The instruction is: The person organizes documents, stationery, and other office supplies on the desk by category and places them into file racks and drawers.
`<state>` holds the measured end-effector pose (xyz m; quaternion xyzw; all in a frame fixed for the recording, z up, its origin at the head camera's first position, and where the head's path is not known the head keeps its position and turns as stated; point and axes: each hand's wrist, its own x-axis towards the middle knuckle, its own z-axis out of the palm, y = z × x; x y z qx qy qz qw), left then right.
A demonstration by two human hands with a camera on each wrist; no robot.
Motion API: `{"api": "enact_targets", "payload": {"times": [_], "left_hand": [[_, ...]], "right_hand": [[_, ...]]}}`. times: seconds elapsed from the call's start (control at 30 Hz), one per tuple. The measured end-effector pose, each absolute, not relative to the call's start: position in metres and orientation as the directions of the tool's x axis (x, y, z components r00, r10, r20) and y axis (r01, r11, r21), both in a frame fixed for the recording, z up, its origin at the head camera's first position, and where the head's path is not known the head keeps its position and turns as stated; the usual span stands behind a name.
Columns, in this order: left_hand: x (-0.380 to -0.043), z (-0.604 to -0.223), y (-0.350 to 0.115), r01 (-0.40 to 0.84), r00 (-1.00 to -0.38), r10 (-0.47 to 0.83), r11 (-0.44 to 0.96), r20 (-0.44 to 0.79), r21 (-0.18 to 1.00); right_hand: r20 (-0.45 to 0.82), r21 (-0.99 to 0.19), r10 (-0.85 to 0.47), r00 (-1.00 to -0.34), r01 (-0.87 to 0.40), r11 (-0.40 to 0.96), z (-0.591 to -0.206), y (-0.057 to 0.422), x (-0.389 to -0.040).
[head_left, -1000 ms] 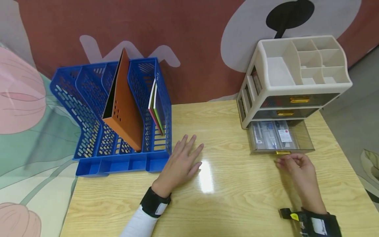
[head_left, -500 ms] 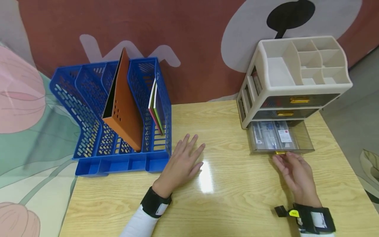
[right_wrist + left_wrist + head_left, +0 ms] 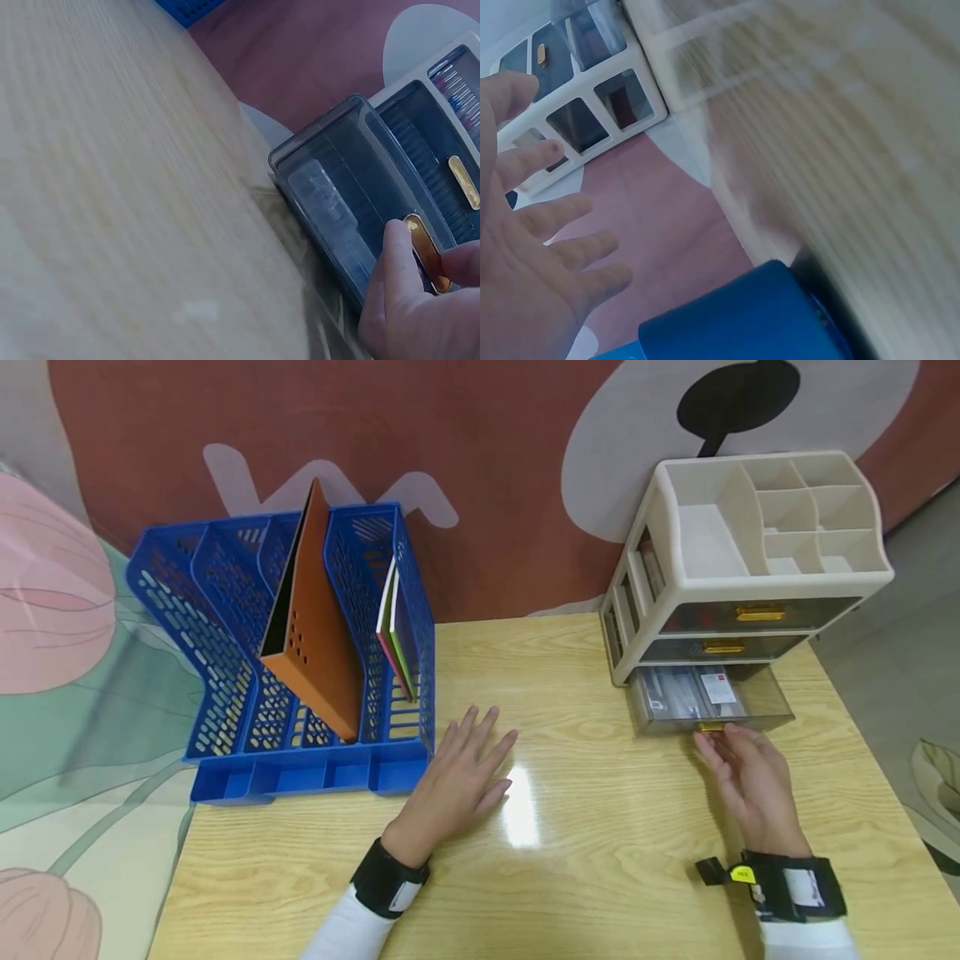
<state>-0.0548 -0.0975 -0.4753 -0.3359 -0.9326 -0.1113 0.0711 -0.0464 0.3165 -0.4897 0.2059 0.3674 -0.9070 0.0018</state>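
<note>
My right hand (image 3: 757, 785) is at the pulled-out bottom drawer (image 3: 776, 697) of a white desk organizer (image 3: 780, 581). In the right wrist view, a fingertip and the thumb pinch the gold drawer handle (image 3: 427, 253) from its two ends. Through the clear smoky plastic show flat transparent packets and a white label card (image 3: 718, 688). My left hand (image 3: 453, 785), fingers straight and spread, is over the wooden table, just right of the front corner of a blue file rack (image 3: 307, 772); nothing is in it.
An orange binder (image 3: 318, 635) and some thin booklets (image 3: 397, 631) stand in the blue rack. Two shut drawers with gold handles sit above the pulled-out one. A patterned cloth (image 3: 495, 485) hangs behind the table (image 3: 570, 868).
My right hand has come onto the handle and moved away from me, and the drawer has slid a little inward. The left hand has barely moved.
</note>
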Motion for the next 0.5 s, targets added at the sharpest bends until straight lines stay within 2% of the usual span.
{"api": "enact_targets", "payload": {"times": [0.33,0.5], "left_hand": [[-0.050,-0.475,-0.103,0.649,-0.758,0.619,0.749,0.206,0.134],[-0.049,-0.475,-0.104,0.651,-0.754,0.621,0.748,0.213,0.127]], "right_hand": [[-0.302,-0.646,0.062,-0.951,0.156,-0.747,-0.491,0.322,-0.076],[-0.308,-0.670,0.073,-0.949,0.162,-0.724,-0.491,0.324,-0.088]]}}
